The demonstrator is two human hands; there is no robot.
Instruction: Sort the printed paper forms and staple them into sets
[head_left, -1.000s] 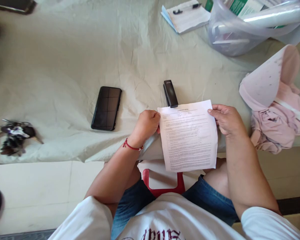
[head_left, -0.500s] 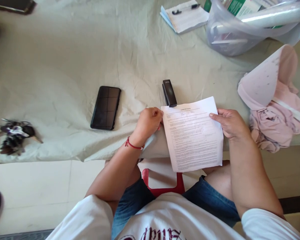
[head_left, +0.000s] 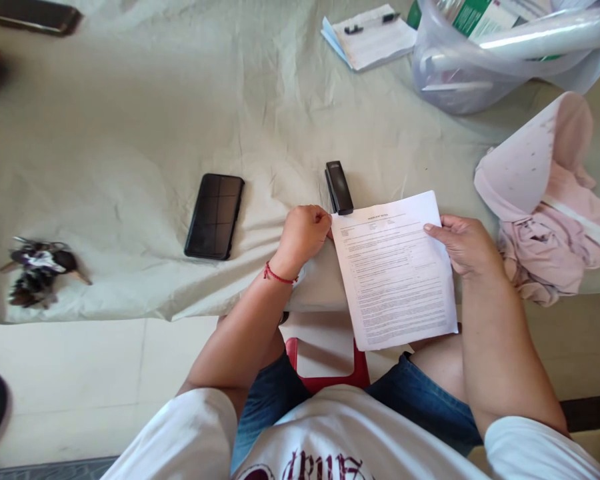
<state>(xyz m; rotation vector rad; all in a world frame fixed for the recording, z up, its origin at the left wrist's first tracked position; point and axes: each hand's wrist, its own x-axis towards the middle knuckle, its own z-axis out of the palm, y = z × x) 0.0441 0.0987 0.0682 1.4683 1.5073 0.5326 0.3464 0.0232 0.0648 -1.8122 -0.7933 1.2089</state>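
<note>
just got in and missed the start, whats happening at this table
A seated person holds a printed sheet in both hands: the left hand pinches its top left corner, the right hand grips its right edge. A black stapler lies on the cloth-covered table just above the sheet, a phone to its left.

single head-mounted view, looking forward and steeply down from above the seated person. close range: lap and forearms fill the lower frame, the desk [head_left: 130,133] edge crosses mid-frame, its far side reaches the top. no second view.
</note>
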